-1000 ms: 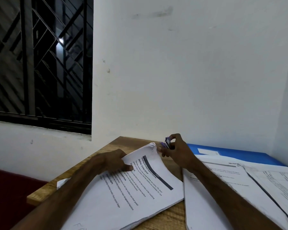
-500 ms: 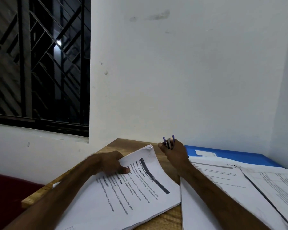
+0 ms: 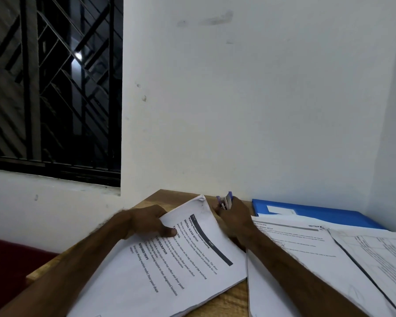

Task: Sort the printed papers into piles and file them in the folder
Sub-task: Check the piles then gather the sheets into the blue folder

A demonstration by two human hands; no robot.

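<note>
Fingers of the left hand (image 3: 146,221) clamp the paper stack (image 3: 181,266), the right hand (image 3: 236,221) grips a stapler (image 3: 225,201) by the stack's far corner: piles formed, and the blue folder (image 3: 318,213) right of the stack apparently awaits filing.

Dim, cool indoor light falls evenly on the wall (image 3: 272,99), which reads bluish-white with no glare. The window (image 3: 53,88) at far left is nearly black, apart from one small bright glint. Shadows are soft and weak. Print on the near stack (image 3: 169,271) is sharp enough to read, while the text on the sheets (image 3: 306,243) at right is smeared. Upright lines lean near the side edges.
</note>
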